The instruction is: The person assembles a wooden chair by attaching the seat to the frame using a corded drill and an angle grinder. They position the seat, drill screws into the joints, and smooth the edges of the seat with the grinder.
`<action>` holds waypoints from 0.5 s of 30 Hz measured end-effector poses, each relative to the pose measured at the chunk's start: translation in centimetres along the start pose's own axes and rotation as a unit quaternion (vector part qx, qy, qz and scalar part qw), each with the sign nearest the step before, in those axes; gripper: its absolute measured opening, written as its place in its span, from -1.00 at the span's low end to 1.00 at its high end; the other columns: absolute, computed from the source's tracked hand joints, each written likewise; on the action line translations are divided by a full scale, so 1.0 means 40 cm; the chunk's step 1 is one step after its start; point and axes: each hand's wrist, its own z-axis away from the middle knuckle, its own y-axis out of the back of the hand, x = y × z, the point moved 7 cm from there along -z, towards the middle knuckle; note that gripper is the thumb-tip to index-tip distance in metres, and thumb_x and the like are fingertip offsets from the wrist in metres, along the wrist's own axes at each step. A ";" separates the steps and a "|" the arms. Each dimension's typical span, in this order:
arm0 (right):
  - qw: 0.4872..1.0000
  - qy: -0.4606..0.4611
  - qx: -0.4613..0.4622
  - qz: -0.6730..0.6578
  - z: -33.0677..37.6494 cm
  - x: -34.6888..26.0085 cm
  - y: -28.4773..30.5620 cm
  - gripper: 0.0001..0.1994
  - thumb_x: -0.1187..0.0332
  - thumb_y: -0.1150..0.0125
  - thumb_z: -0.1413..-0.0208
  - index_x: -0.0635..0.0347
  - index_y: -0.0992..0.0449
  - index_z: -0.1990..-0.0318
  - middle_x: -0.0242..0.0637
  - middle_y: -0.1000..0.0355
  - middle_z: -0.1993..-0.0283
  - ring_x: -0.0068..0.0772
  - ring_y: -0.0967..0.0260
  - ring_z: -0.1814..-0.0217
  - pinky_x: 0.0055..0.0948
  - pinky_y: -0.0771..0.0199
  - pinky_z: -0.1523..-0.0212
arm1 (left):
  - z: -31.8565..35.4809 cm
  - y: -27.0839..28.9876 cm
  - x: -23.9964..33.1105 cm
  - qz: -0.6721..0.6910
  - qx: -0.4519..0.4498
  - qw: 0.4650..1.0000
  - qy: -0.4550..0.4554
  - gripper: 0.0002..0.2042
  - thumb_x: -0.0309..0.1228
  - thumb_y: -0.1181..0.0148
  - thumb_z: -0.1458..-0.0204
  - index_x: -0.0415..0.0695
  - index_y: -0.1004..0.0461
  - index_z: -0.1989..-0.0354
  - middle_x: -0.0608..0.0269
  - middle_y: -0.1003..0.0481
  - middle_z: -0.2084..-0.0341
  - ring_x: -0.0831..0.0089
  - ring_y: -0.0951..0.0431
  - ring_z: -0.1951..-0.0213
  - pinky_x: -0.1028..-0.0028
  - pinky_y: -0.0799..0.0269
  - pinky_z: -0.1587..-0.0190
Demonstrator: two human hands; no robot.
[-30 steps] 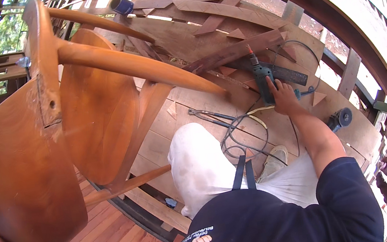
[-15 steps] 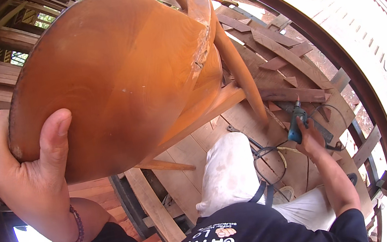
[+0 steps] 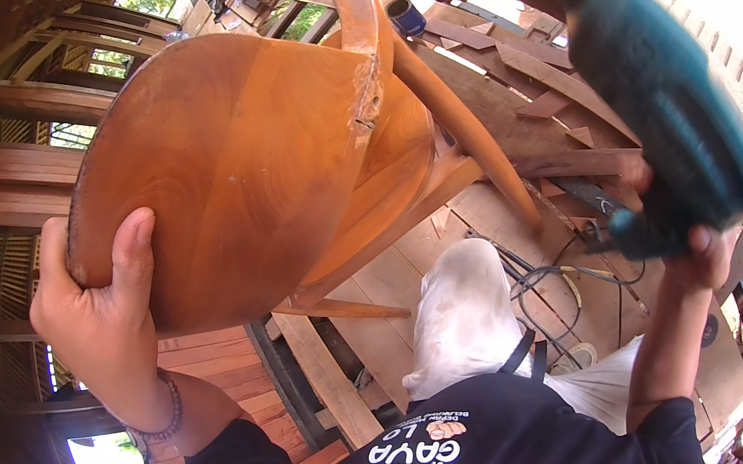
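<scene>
An orange-brown wooden chair [image 3: 219, 178] stands tilted before me, its broad rounded panel facing me. My left hand [image 3: 107, 291] is closed on the panel's left edge, thumb on the face and fingers behind. A rough, chipped patch [image 3: 363, 99] shows where the curved rail meets the panel. On the right, my right hand [image 3: 706, 254] grips a teal power drill [image 3: 663, 92], raised close and blurred by motion. The drill's front end points up and to the left, apart from the chair. Its body hides most of my right fingers.
Wooden offcuts [image 3: 563, 98] lie in a pile on the right behind the chair. A blue can [image 3: 406, 17] stands beyond the curved rail. Dark cables [image 3: 542, 278] loop over the plank floor by my knee [image 3: 458, 296]. Stacked timber [image 3: 5, 157] fills the left side.
My right hand has lifted the drill from low beside the offcuts to high at the right. The chair sits slightly lower and further right in view, with my left hand still on it.
</scene>
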 end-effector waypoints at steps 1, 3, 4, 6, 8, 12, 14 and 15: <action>0.998 -0.009 -0.052 -0.025 -0.045 0.012 -0.010 -0.12 0.07 -0.41 0.12 0.57 -0.20 -0.24 0.25 -0.39 -0.04 0.12 -0.46 0.00 -0.11 -0.51 0.05 | -0.004 -0.003 0.006 -0.010 0.017 1.000 -0.007 -0.63 -0.20 -0.45 0.02 -0.28 -0.48 0.37 0.23 -0.56 0.55 0.62 -0.42 0.47 0.55 -0.39 0.34; 0.992 -0.011 -0.092 -0.085 -0.078 0.054 -0.020 -0.17 0.09 -0.35 0.05 0.54 -0.18 -0.25 0.26 -0.38 -0.08 0.11 -0.47 -0.01 0.01 -0.48 -0.04 | -0.010 -0.014 0.015 -0.018 0.026 0.999 -0.024 -0.63 -0.19 -0.42 0.00 -0.29 -0.48 0.36 0.21 -0.55 0.56 0.61 -0.42 0.48 0.54 -0.39 0.34; 0.988 -0.010 -0.109 -0.108 -0.094 0.070 -0.024 -0.19 0.10 -0.33 0.02 0.53 -0.17 -0.26 0.26 -0.37 -0.10 0.10 -0.47 -0.02 0.07 -0.46 -0.08 | -0.013 -0.031 0.011 -0.014 0.030 0.999 -0.032 -0.62 -0.18 -0.41 -0.01 -0.29 -0.48 0.36 0.20 -0.55 0.57 0.61 -0.42 0.48 0.54 -0.38 0.35; 0.974 -0.012 -0.087 -0.209 -0.075 0.179 -0.034 -0.21 0.08 -0.33 0.01 0.50 -0.19 -0.25 0.23 -0.38 -0.07 0.05 -0.49 0.05 0.09 -0.47 -0.05 | -0.018 -0.046 0.015 -0.018 0.033 0.999 -0.031 -0.63 -0.17 -0.39 -0.03 -0.30 -0.50 0.33 0.22 -0.56 0.55 0.60 -0.43 0.47 0.54 -0.39 0.32; 0.952 -0.048 -0.060 -0.297 -0.030 0.281 -0.078 -0.21 0.05 -0.34 0.01 0.47 -0.21 -0.24 0.18 -0.40 -0.03 -0.03 -0.50 0.13 0.10 -0.50 -0.01 | -0.017 -0.052 0.017 -0.024 0.038 0.999 -0.026 -0.63 -0.17 -0.37 -0.05 -0.30 -0.51 0.30 0.24 -0.57 0.53 0.60 -0.44 0.44 0.54 -0.39 0.29; 0.925 -0.101 -0.033 -0.365 0.098 0.461 -0.119 -0.15 0.05 -0.40 0.09 0.49 -0.18 -0.23 0.12 -0.46 0.11 -0.04 -0.53 0.26 0.04 -0.57 0.08 | 0.009 -0.064 -0.009 -0.037 0.045 0.998 -0.013 -0.61 -0.15 -0.34 -0.09 -0.32 -0.53 0.23 0.28 -0.58 0.44 0.62 -0.46 0.35 0.56 -0.39 0.20; 0.922 -0.126 -0.024 -0.366 0.126 0.537 -0.099 -0.12 0.02 -0.43 0.13 0.48 -0.19 -0.23 0.11 -0.46 0.11 -0.05 -0.53 0.26 0.03 -0.58 0.10 | -0.012 -0.084 -0.004 -0.047 0.046 0.998 -0.022 -0.59 -0.13 -0.32 -0.11 -0.32 -0.54 0.20 0.29 -0.59 0.38 0.62 -0.46 0.30 0.56 -0.39 0.17; 0.919 -0.129 -0.022 -0.371 0.130 0.558 -0.100 -0.11 0.02 -0.44 0.14 0.47 -0.19 -0.23 0.10 -0.46 0.11 -0.05 -0.53 0.26 0.02 -0.59 0.12 | -0.022 -0.074 -0.010 -0.049 0.053 0.997 -0.030 -0.58 -0.11 -0.31 -0.11 -0.32 -0.54 0.19 0.30 -0.59 0.36 0.62 -0.47 0.28 0.56 -0.39 0.16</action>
